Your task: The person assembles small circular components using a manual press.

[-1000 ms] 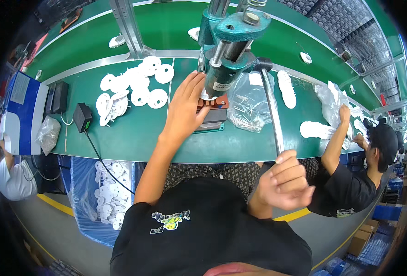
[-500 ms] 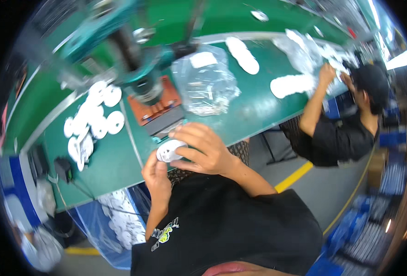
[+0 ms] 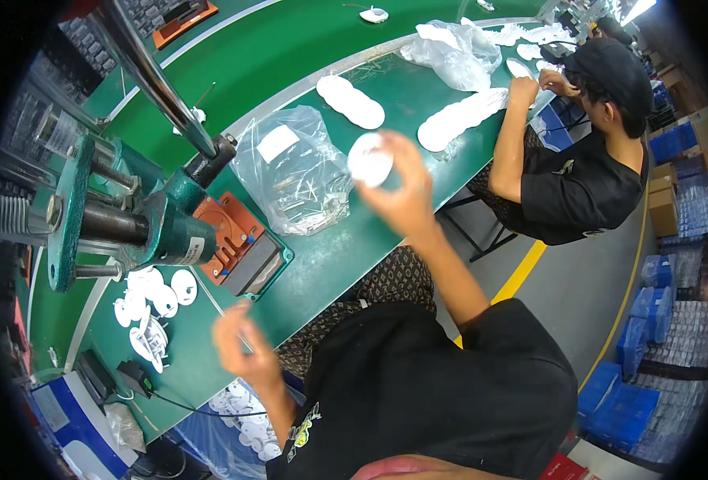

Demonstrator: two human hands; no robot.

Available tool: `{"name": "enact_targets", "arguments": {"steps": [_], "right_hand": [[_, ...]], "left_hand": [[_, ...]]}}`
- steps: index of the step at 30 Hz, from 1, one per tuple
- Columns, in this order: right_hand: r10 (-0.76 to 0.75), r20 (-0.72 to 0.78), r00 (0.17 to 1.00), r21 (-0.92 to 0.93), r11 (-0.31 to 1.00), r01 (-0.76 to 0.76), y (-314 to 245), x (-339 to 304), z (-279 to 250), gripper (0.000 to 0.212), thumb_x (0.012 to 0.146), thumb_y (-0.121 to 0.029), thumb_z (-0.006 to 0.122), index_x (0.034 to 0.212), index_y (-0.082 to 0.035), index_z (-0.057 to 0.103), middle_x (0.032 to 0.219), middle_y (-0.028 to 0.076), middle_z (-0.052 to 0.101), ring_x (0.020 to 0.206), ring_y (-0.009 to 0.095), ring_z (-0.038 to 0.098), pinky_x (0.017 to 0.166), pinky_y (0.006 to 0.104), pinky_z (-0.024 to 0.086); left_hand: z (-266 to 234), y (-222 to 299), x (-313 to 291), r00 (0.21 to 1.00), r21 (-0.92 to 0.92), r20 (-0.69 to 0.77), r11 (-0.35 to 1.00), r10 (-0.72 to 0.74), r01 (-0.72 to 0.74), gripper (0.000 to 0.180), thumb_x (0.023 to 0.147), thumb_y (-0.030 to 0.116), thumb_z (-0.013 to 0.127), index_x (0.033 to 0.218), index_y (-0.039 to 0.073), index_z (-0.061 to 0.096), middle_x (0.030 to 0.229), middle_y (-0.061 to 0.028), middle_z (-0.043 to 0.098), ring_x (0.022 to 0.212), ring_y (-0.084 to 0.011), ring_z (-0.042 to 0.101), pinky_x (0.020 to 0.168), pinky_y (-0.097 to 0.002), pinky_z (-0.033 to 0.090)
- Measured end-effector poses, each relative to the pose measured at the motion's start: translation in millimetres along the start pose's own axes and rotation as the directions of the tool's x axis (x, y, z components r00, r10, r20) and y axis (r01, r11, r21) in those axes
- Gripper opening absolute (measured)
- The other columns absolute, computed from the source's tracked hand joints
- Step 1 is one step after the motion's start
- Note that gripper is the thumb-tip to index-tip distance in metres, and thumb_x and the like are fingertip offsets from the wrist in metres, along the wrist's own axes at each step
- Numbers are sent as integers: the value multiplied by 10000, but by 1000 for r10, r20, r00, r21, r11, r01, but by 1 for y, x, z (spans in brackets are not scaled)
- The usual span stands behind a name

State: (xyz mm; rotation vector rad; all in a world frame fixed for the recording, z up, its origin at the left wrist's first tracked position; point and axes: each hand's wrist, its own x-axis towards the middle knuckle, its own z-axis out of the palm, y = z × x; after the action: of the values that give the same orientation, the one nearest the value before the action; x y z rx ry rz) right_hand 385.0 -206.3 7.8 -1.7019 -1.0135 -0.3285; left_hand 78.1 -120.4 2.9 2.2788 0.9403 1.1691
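Note:
My right hand pinches a round white plastic disc by its right edge, above the green table just right of a clear plastic bag. The bag lies flat and holds many thin pieces. Nearer to me, my left hand hangs over the table's front part, below the press. Motion blurs its fingers, and nothing shows clearly in it. The green press stands at the left, its orange fixture and dark grey block under its head. Loose white discs lie left of the fixture.
Overlapping rows of white discs lie along the table toward the right. A co-worker handles white parts there. Below the table edge, a blue-lined container holds more discs. A black adapter with a cord sits at the left.
My right hand has carried the white disc away from me and to the right, out of the two-handed hold. My left hand has let go and moved left. The view has turned rightward.

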Motion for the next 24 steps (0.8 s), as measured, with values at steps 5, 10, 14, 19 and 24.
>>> {"name": "enact_targets", "arguments": {"steps": [5, 10, 14, 19, 24], "right_hand": [[159, -5, 987, -144, 977, -158, 103, 43, 24, 384, 750, -197, 812, 1062, -39, 652, 1230, 205, 627, 1166, 379, 581, 987, 438, 461], [97, 112, 989, -322, 945, -56, 115, 41, 36, 362, 805, -191, 788, 1100, -19, 670, 1287, 194, 625, 1227, 371, 558, 1035, 430, 439], [-39, 24, 999, -277, 960, 44, 113, 38, 37, 288, 830, -134, 745, 1083, -27, 659, 1281, 187, 626, 1195, 386, 558, 999, 447, 450], [82, 25, 996, 168, 982, -85, 25, -22, 15, 157, 880, -56, 667, 1031, -13, 655, 1046, 136, 689, 985, 332, 638, 886, 422, 487], [-118, 456, 882, 22, 992, 121, -15, -27, 51, 103, 857, -65, 689, 932, -11, 644, 978, 155, 650, 955, 325, 610, 844, 417, 499]], "left_hand": [[-14, -59, 31, 994, 526, -110, 848, -9, 66, 258, 952, 85, 579, 1174, -15, 660, 1272, -165, 646, 1285, -386, 524, 1147, -489, 312], [-18, -111, 22, 981, 456, 77, 881, -177, 123, 299, 981, 132, 564, 1225, -29, 626, 1331, -159, 618, 1394, -399, 408, 1219, -522, 170], [-19, -108, 25, 979, 435, 61, 888, -194, 149, 272, 1002, 138, 551, 1189, -35, 644, 1284, -168, 646, 1404, -380, 405, 1190, -500, 246], [-20, -95, 0, 915, 198, -273, 914, -296, 355, 227, 1025, 154, 550, 1037, -36, 674, 1118, -167, 705, 1137, -299, 619, 932, -387, 494], [-6, -50, -4, 744, -326, 283, 669, -606, 668, 144, 925, 42, 671, 1050, 7, 608, 913, -88, 670, 815, -89, 612, 692, -225, 473]]}}
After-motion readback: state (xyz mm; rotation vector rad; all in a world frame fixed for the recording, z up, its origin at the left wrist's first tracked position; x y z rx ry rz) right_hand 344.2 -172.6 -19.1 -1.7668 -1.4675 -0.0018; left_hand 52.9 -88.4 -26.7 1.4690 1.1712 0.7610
